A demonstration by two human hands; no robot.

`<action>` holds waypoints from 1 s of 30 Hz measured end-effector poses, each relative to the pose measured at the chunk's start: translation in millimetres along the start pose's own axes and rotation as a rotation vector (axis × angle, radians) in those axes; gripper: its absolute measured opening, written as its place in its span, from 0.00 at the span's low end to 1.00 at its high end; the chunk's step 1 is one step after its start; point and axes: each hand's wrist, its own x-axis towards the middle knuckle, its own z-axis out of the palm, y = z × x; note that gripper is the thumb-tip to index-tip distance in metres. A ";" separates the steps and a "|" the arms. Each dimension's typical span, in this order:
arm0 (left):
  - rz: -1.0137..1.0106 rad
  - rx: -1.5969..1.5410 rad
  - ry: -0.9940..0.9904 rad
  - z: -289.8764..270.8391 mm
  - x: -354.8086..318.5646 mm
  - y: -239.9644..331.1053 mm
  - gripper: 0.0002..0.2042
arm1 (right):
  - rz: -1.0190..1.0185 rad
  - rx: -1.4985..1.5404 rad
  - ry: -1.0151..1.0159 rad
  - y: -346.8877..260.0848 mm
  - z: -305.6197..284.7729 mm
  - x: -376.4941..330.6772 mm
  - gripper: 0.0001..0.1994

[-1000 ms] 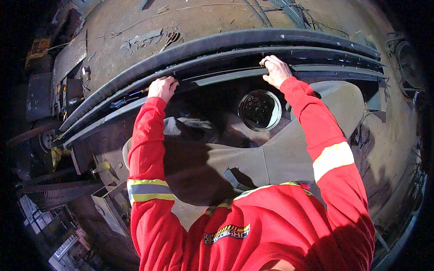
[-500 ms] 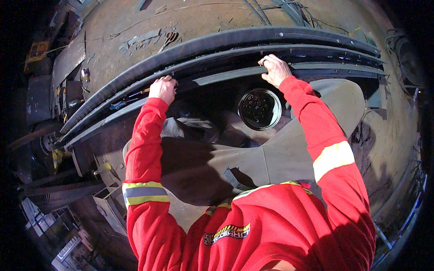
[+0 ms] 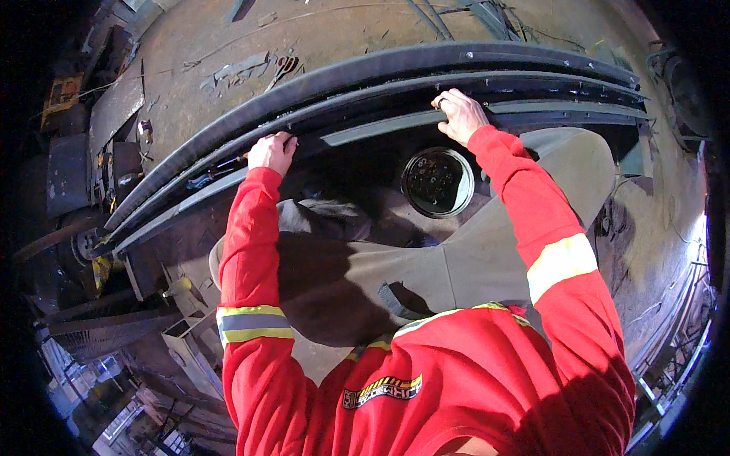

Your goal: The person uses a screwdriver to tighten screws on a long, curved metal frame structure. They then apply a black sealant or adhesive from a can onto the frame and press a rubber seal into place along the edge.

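A long dark metal beam with raised rails lies across in front of me, bent by the lens. My left hand is closed over its near rail, left of the middle; the fingertips are partly hidden. Farther right, my right hand curls over the same rail, thumb and forefinger close together. A ring shows on one finger. Inside the beam, left of my left hand, lies a tool with a blue handle. Between my knees stands a round tin holding small dark pieces.
Scissors with red handles and torn grey scraps lie on the floor beyond the beam. Metal bars lie farther off. At the left are a yellow box and stacked metal parts. A dark wheel-like object stands at the right.
My left hand has shifted very slightly left along the rail. My right hand stays nearly in the same place. The whole view has turned a little.
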 end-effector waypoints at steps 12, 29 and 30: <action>0.051 -0.212 -0.086 7.1 3.9 -14.4 0.09 | 0.027 0.027 0.011 -3.8 -3.4 0.2 0.19; -0.038 0.000 -0.300 -12.1 -18.6 2.7 0.29 | -0.002 0.017 0.008 -1.7 -2.1 0.2 0.18; -0.032 0.001 -0.350 -13.8 -17.3 3.2 0.30 | 0.004 0.025 0.004 -1.4 -2.1 -0.8 0.18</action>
